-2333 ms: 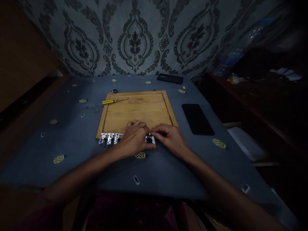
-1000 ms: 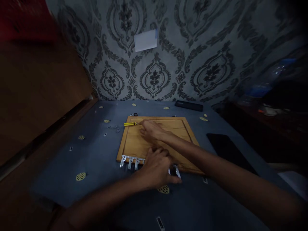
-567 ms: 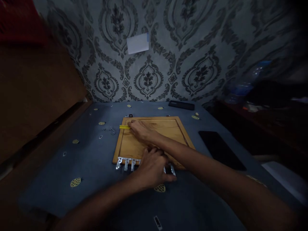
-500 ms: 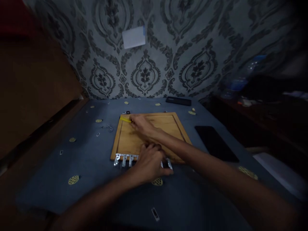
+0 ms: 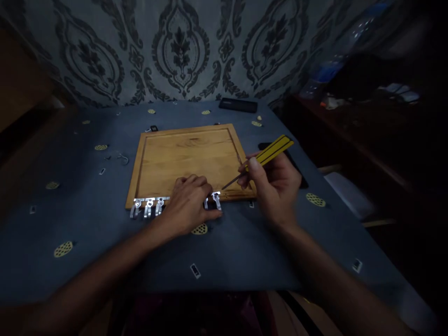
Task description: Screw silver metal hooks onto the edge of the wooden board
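Observation:
A wooden board [image 5: 185,158] with a grooved border lies on the blue patterned cloth. Along its near edge runs a metal hook rail [image 5: 160,204] with several silver hooks. My left hand [image 5: 191,203] is wrapped over the rail's middle and right part, pressing it against the board's edge and covering some hooks. In my right hand [image 5: 276,186] is a yellow and black screwdriver [image 5: 271,151], held between thumb and fingers. Its thin shaft points down and left, with the tip close to the right end of the rail.
Behind the board lies a dark phone-like object [image 5: 238,105]. A black flat object [image 5: 297,163] is partly hidden behind my right hand. A small metal hook [image 5: 122,158] lies left of the board. A plastic bottle [image 5: 325,67] stands at the right back.
My right hand has moved from the board's far left corner to its near right side with the screwdriver. My left hand remains on the rail. The camera view has shifted down and closer.

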Demonstrator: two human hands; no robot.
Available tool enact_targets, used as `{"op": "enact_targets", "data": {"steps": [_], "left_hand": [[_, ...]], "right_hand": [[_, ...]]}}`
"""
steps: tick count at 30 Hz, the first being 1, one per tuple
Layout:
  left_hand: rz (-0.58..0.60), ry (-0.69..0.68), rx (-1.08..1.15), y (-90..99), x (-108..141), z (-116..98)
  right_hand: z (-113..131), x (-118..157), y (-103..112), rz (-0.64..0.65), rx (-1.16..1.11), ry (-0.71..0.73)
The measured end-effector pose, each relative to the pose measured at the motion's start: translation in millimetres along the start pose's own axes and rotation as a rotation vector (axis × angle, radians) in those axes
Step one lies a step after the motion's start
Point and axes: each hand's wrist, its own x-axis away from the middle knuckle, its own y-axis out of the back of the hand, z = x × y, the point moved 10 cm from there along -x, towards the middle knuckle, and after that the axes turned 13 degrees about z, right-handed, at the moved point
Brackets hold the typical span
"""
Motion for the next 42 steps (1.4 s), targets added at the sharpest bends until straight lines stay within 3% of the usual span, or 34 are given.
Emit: {"op": "enact_targets", "data": {"steps": [16, 42], "left_hand": [[0.024, -0.006, 0.023, -2.5, -1, 1], [0.028, 0.0, 0.022, -2.5, -2, 0]], "right_hand": [[-11, 7, -13, 0.08, 0.038, -0.052], [-8, 10, -21, 0.149, 0.119, 0.012]]}}
